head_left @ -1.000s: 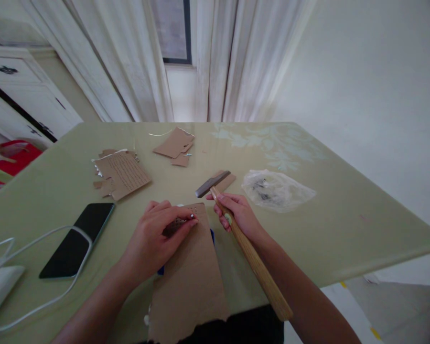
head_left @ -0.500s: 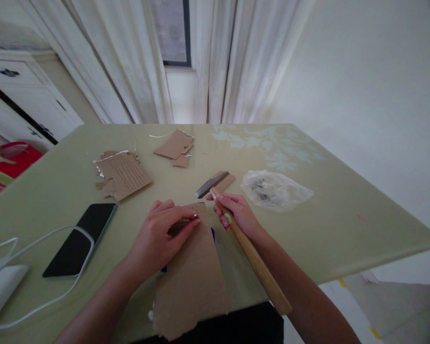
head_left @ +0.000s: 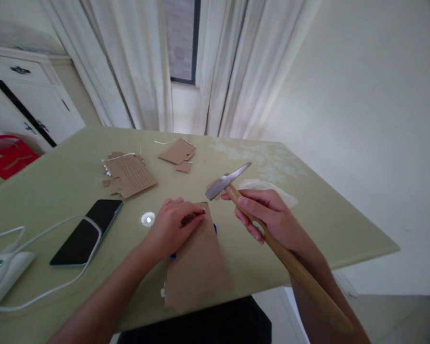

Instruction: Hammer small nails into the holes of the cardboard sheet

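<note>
A long strip of brown cardboard lies on the green table in front of me, its near end hanging over the table edge. My left hand presses on the far end of the strip, fingertips pinching a small nail upright there. My right hand grips a hammer by its wooden handle. The steel head is raised above the table, up and to the right of the left fingertips.
A black phone lies left of the strip with a white cable looping past it to a white device. Torn cardboard pieces and more cardboard scraps lie farther back. A clear plastic bag shows behind my right hand.
My right hand has lifted the hammer up and to the right, off the table. The view shifted, and my left hand stays on the strip's far end.
</note>
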### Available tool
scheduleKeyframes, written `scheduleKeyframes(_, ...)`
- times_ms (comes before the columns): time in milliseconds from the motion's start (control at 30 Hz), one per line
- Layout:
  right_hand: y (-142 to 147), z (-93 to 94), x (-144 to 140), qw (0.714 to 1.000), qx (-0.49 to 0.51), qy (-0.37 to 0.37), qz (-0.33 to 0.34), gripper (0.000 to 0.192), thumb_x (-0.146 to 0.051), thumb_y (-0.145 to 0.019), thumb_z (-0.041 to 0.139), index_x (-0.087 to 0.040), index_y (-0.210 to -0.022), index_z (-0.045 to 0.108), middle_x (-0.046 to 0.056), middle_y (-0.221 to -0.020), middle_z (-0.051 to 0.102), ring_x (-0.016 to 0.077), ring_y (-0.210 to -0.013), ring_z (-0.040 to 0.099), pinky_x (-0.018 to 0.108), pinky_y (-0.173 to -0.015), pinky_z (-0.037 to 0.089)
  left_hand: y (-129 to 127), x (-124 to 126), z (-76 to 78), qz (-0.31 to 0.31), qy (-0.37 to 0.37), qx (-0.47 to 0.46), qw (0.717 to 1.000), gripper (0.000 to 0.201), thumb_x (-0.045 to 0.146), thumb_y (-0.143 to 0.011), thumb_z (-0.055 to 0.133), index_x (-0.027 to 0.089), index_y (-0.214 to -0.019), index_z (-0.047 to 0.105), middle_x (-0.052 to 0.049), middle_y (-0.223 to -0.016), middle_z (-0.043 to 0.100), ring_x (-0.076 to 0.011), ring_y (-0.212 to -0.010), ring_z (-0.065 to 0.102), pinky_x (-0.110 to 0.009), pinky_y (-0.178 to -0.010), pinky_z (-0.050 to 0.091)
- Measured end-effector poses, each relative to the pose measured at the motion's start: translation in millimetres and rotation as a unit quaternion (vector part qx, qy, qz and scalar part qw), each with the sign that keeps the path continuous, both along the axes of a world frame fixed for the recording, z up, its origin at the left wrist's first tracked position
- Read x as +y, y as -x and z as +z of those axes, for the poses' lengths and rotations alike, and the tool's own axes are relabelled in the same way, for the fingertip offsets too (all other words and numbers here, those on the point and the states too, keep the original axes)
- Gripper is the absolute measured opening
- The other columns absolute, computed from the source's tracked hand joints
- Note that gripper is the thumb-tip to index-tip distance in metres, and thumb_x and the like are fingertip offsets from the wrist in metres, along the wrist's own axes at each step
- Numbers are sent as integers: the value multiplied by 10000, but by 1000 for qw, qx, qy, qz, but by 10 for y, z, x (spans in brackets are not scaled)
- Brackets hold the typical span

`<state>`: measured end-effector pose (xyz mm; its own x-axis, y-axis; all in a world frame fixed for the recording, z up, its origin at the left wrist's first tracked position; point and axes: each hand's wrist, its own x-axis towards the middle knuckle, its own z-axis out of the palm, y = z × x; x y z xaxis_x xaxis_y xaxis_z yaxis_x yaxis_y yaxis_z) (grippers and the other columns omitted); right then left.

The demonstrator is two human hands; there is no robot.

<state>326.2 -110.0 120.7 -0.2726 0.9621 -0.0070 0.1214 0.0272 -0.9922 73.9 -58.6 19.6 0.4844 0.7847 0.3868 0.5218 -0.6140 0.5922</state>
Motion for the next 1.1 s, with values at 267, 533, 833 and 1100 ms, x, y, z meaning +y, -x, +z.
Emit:
scheduleKeyframes(267,119,141,-97,977,-211,4,29,416,-415,-1100,537,-204,-743,572,-48,-554,558,87,-408,519,181,-398,405,-29,17,34,-8,-8,-8,1000,134,266,-1026,689,254,-1002,821,-42,-1075,802,-251,-1007,719,-415,-880,415)
scheduleKeyframes(533,152,150,-104,965,-258,5,39,416,-376,-1101,507,-209,-723,559,-50,-498,541,93,-384,517,178,-388,393,-28,23,20,-7,-11,23,1000,140,294,-1022,704,260,-963,827,-31,-1059,792,-248,-1018,717,-419,-892,424)
scheduleKeyframes(833,186,-1,-145,980,-197,-13,-2,429,-422,-1113,502,-209,-746,563,-56,-505,540,94,-398,512,180,-400,398,-46,14,44,2,-13,30,999,112,284,-998,730,267,-953,832,-25,-1080,783,-251,-1024,719,-419,-906,424)
scheduleKeyframes(1100,155,-34,-179,987,-148,-42,-41,431,-473,-1110,514,-207,-775,569,-54,-554,540,93,-411,509,181,-391,399,-50,-10,39,4,-7,37,999,135,281,-1005,694,265,-949,816,-39,-1105,776,-258,-1051,714,-437,-920,427)
